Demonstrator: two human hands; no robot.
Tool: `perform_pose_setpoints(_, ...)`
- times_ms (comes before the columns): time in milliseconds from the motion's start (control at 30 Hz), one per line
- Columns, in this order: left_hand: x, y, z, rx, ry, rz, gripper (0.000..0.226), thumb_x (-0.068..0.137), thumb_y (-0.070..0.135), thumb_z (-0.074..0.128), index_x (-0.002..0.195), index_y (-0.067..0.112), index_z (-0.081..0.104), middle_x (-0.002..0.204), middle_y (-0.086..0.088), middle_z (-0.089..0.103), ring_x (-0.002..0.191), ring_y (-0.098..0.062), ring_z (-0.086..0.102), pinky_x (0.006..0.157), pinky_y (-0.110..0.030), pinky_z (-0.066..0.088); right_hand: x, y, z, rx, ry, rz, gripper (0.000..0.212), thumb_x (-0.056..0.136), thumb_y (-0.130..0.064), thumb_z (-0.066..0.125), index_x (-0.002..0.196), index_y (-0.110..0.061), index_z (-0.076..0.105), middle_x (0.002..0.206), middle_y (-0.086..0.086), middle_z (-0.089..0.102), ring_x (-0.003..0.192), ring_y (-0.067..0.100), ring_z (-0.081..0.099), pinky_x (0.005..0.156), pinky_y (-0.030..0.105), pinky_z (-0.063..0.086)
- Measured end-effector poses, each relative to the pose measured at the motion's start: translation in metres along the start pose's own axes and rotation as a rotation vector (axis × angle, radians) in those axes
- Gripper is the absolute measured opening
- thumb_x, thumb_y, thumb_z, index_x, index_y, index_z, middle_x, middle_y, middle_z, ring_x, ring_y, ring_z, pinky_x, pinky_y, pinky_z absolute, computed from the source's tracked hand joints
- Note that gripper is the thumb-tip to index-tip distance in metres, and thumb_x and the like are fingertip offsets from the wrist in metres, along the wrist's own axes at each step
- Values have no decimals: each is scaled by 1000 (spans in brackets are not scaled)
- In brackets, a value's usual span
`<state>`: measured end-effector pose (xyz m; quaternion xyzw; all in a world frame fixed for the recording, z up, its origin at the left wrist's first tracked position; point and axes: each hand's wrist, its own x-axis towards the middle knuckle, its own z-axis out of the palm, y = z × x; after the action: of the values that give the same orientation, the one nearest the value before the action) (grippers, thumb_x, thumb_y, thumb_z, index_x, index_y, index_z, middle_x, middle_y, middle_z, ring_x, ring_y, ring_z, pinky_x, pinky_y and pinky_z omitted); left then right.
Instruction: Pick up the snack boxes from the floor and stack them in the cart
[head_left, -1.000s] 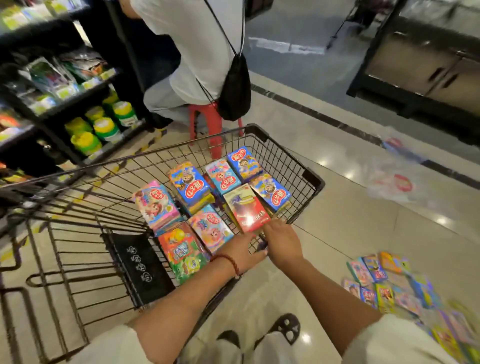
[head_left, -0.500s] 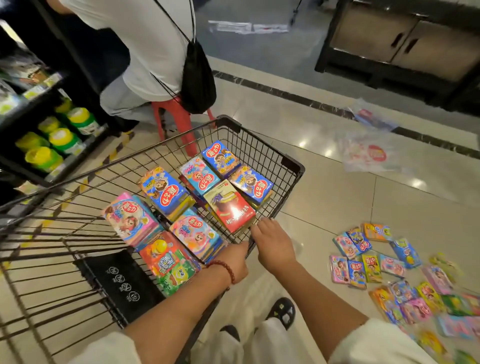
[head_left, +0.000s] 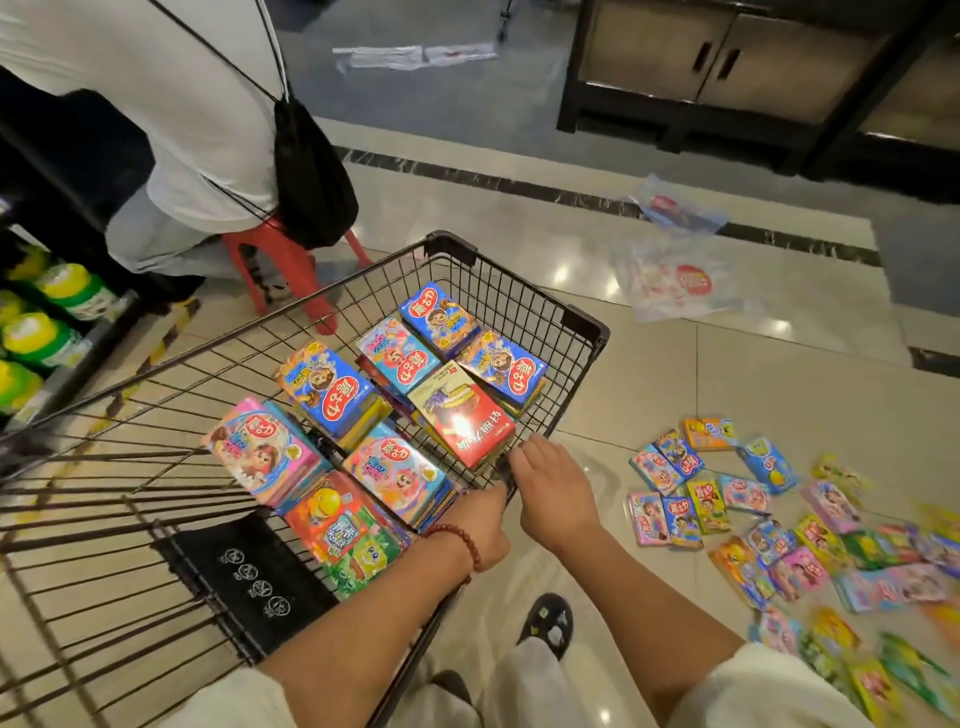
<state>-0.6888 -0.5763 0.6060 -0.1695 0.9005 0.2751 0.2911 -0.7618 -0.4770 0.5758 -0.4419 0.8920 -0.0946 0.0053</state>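
1. Snack boxes (head_left: 727, 525) lie scattered on the tiled floor (head_left: 727, 389) to the right of the wire cart (head_left: 519, 306), many still loose; others already sit in low stacks inside the cart, a red box (head_left: 462, 415) on top at the near right.
2. Both hands rest at the cart's near rim beside that red box. The right hand (head_left: 556, 493) has its fingers curled together over the wire, holding no box. The left hand (head_left: 483, 525) is seen from the back; whether its fingers are spread or closed I cannot tell.
3. The step looks like the end of a placement, judging by empty hands at the stacks.
4. The next move likely calls for reaching right and down to the floor pile and gripping a box flat.
5. The far-right floor boxes blur together, and the pile runs out of view.
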Motion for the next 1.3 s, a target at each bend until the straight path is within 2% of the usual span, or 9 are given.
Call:
perform_pose_setpoints(233,34,48,-8,7,-23,57,47,90,8,43,137,4,36,119,-18,56,108,-30,57,82,-32,46,-1,54,-10,-15,-20,110,50,32,-12,79,76,-15,55,77,1,56,76,21,57,57,28,45)
perform_pose_setpoints(333,51,70,-16,20,-29,83,37,89,7,43,126,3,44,116,-19,57,105,-31,57,77,-31,45,4,78,-16,-43,-46,171,56,27,-14,80,75,-17,53,78,0,55,80,19,59,49,25,39)
perform_pose_setpoints(467,78,101,-26,44,-28,108,27,87,4,45,113,1,48,114,-22,58,104,-33,57,77,-32,43,15,115,-21,-53,-51,230,70,27,-18,80,83,-17,38,81,2,56,91,17,43,45,26,40)
perform_pose_setpoints(633,115,138,-41,57,-28,122,32,87,4,47,118,0,50,116,-22,58,107,-34,57,82,-34,45,30,161,-31,-69,-72,310,76,22,-21,84,81,-19,36,79,0,53,87,15,40,44,26,38)
perform_pose_setpoints(800,149,161,-54,45,-37,134,30,83,1,48,112,0,53,109,-20,60,101,-33,58,81,-37,48,44,197,-36,-95,-141,367,59,53,-24,80,98,-15,42,100,3,52,110,18,45,57,31,42)
perform_pose_setpoints(867,164,168,-59,72,-56,148,35,84,1,48,118,-1,53,114,-20,60,106,-31,57,84,-34,47,50,209,-39,-75,-165,407,62,54,-24,79,99,-15,38,102,4,51,115,19,43,59,33,48)
perform_pose_setpoints(967,183,178,-68,106,-69,156,45,84,1,47,130,1,48,124,-18,57,113,-29,55,90,-34,48,60,226,-43,-31,-215,396,48,72,-19,66,112,-11,40,117,6,44,126,21,33,73,37,50)
perform_pose_setpoints(1100,206,191,-81,141,-75,178,58,85,2,47,142,9,39,136,-14,51,122,-27,50,97,-32,45,74,246,-46,-28,-231,431,48,78,-18,58,120,-10,36,123,6,39,128,20,28,75,34,49)
perform_pose_setpoints(1300,241,212,-97,224,-57,212,47,83,3,50,130,5,51,124,-16,59,113,-29,55,89,-34,49,94,276,-48,-11,-201,493,49,79,-24,61,118,-11,34,122,5,37,128,17,25,74,31,52)
